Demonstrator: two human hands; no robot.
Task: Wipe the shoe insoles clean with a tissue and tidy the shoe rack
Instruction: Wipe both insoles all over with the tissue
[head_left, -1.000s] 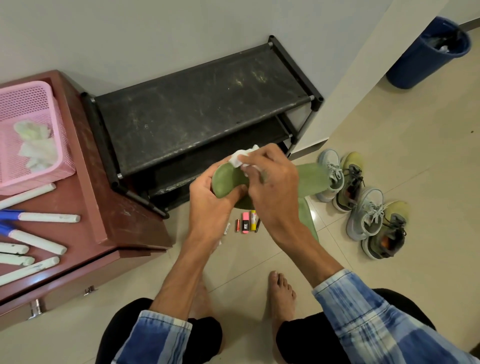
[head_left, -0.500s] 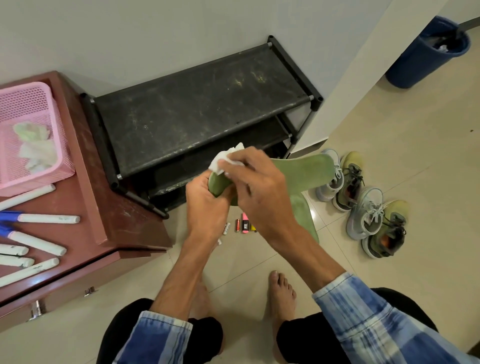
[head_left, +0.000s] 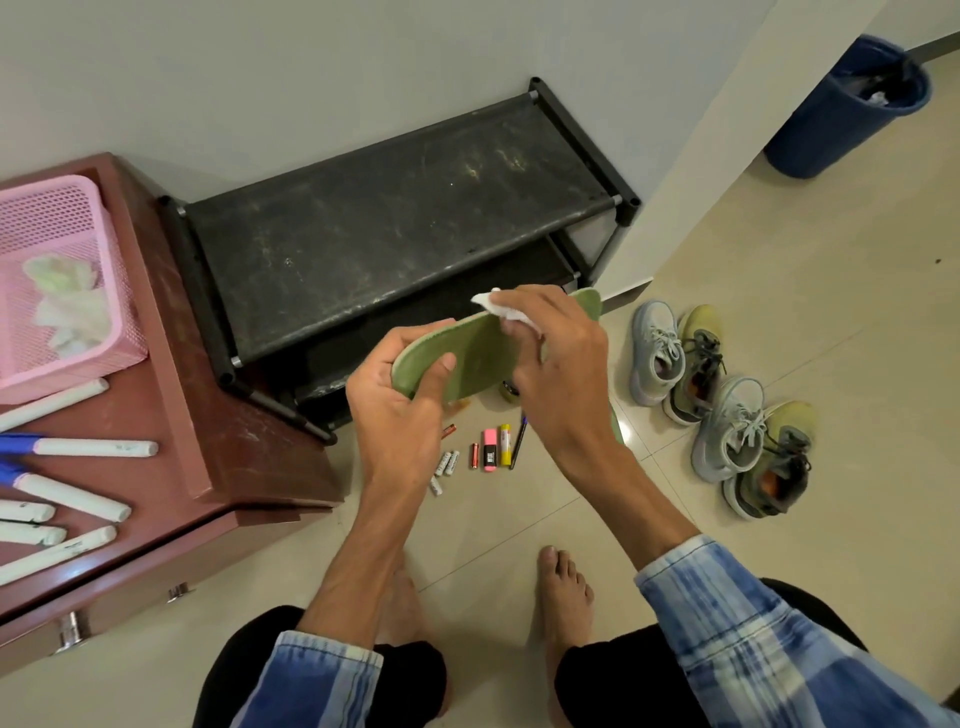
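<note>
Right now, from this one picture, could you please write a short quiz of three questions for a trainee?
1. True or false: the left hand grips the green insole.
2. The tissue is held against the insole by: A) the right hand, B) the left hand, C) no hand.
3. How many sneakers stand on the floor beside the shoe rack?
Key: 1 true; 2 A; 3 four.

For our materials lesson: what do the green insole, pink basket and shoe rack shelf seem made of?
Green insole: probably foam, matte, bending slightly. Pink basket: moulded plastic, perforated walls. Shoe rack shelf: seemingly dull black fabric, scuffed.
</note>
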